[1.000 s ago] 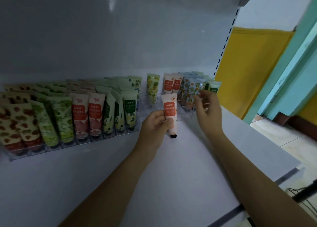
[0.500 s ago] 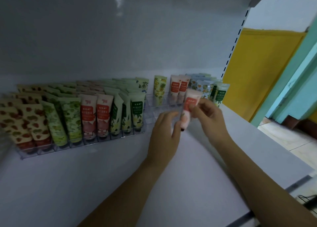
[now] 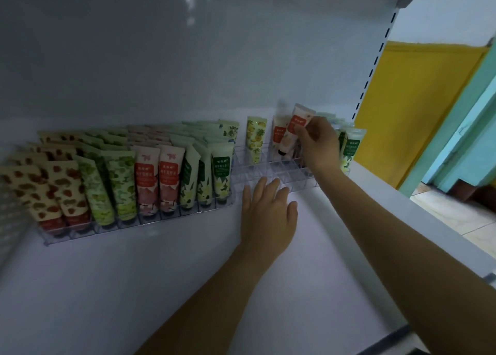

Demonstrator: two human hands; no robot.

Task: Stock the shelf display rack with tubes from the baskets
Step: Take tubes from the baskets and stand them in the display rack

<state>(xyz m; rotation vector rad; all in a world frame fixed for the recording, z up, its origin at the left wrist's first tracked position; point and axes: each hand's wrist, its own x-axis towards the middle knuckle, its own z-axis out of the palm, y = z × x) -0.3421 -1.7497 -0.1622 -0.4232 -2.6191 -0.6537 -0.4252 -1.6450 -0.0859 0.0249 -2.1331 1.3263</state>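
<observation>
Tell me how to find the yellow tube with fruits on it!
Start at the clear plastic display rack along the back of the white shelf. Skip the crowded left block to the bare slots beyond the open left hand. There the pale yellow tube printed with yellow fruit stands alone in its column; the white tubes to its right, one gripped by the right hand, carry red labels.

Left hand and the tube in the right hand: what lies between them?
Only empty clear rack compartments, seen in the head view, between the left hand and the tube.
</observation>
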